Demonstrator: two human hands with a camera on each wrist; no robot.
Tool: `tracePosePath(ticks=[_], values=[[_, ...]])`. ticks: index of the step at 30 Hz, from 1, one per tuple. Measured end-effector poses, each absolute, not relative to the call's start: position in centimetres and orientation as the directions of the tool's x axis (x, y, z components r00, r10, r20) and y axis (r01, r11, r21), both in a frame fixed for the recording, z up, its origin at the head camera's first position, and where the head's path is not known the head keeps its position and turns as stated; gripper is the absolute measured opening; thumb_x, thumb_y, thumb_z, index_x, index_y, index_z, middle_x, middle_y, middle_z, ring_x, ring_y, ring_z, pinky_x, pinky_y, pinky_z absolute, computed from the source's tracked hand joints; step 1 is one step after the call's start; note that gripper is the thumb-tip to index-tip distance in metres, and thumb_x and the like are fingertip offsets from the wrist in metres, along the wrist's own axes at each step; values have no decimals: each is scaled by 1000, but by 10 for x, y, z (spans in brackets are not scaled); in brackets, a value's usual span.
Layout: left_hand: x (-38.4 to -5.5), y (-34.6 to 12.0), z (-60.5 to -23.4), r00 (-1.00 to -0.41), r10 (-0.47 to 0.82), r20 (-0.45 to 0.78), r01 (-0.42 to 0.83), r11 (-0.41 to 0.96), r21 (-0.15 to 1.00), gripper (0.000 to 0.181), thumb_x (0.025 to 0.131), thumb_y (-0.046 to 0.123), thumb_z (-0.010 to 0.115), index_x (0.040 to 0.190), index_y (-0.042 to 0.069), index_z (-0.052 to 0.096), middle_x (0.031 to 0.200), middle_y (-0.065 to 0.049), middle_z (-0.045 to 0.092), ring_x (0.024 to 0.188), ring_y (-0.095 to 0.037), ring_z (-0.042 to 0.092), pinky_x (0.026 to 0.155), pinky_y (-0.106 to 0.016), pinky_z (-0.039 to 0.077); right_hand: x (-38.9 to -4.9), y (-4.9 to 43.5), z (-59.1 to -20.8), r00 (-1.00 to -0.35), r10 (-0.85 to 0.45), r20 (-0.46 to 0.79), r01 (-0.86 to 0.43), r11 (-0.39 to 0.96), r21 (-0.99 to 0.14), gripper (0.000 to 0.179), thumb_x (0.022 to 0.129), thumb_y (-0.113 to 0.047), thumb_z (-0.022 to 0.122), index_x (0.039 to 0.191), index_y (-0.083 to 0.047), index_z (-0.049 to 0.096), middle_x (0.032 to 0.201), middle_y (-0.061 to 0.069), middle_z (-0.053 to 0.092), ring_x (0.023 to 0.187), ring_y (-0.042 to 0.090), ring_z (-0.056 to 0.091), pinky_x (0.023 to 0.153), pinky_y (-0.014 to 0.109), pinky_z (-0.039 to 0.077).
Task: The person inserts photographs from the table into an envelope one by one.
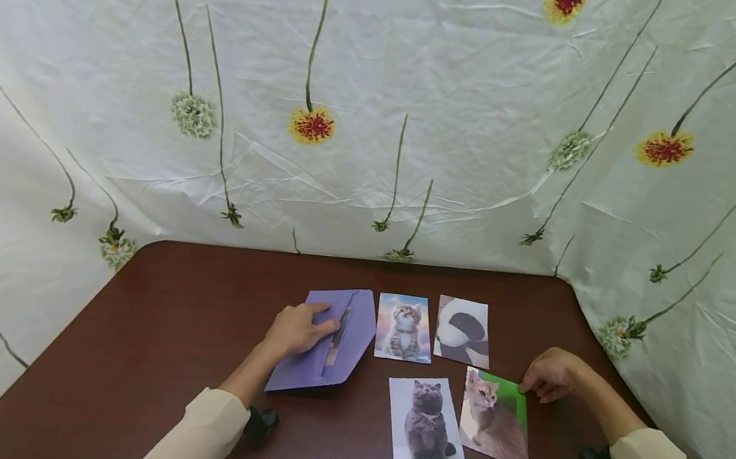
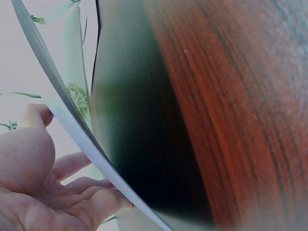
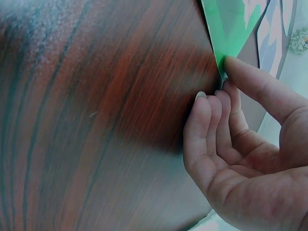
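Observation:
My left hand (image 1: 295, 329) grips a purple envelope (image 1: 354, 334) with its flap open to the right. Thumb and index finger lie over the envelope's mouth, where part of a picture shows inside. The left wrist view has the envelope (image 2: 86, 139) edge-on, its flap side raised off the table. With thumb and fingertip, my right hand (image 1: 554, 373) pinches the upper right corner of a cat photo card (image 1: 496, 422) with a green background. That green corner (image 3: 228, 36) shows between thumb and finger in the right wrist view. The other right fingers are curled in.
Between the hands lie a grey cat card (image 1: 425, 424), a kitten card (image 1: 404, 328) and a black-and-white picture card (image 1: 463, 331). The dark brown table (image 1: 171, 343) has rounded far corners. Behind it hangs a white flowered cloth (image 1: 374, 56).

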State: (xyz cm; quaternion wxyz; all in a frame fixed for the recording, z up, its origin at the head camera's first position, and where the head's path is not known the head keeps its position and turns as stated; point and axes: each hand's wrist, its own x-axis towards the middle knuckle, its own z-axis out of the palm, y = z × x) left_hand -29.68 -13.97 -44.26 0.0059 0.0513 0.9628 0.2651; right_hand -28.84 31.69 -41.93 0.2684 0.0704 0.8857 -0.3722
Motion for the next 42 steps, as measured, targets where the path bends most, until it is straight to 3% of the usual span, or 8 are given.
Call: tracePosePath(ticks=[22,32,37,42], values=[[-298,-142,-445,-993,109,32,110,855,506,53,95,39,61,137,7,64,131,-24,66,123,-49,59,99,-58,48,-290,310,-414,-825,-30,-565,371,725,-580,18,80,-9,80,87,1,67,85,12,58,78,25,60,71,36,60],[-297,-141,-442,-993,116,30,115,849,515,52,96,38,61,137,7,64,131,-25,66,123,-50,59,99,-59,48,-289,311,-418,-834,-29,-551,348,747,-567,18,79,-8,79,70,-8,63,74,6,54,68,20,55,66,33,58],[-297,-141,-443,-993,112,27,110,850,515,52,96,39,61,138,7,64,132,-24,65,124,-49,58,99,-58,48,-290,311,-416,-832,-37,-554,344,748,-568,14,80,-9,79,80,-2,66,82,10,56,75,24,59,69,35,60],[-297,-141,-443,-994,107,26,105,852,512,52,96,38,62,137,7,64,132,-24,66,124,-49,59,99,-58,48,-288,308,-413,-830,-30,-557,343,760,-553,23,80,-11,80,89,3,65,85,12,57,77,25,60,71,36,60]])
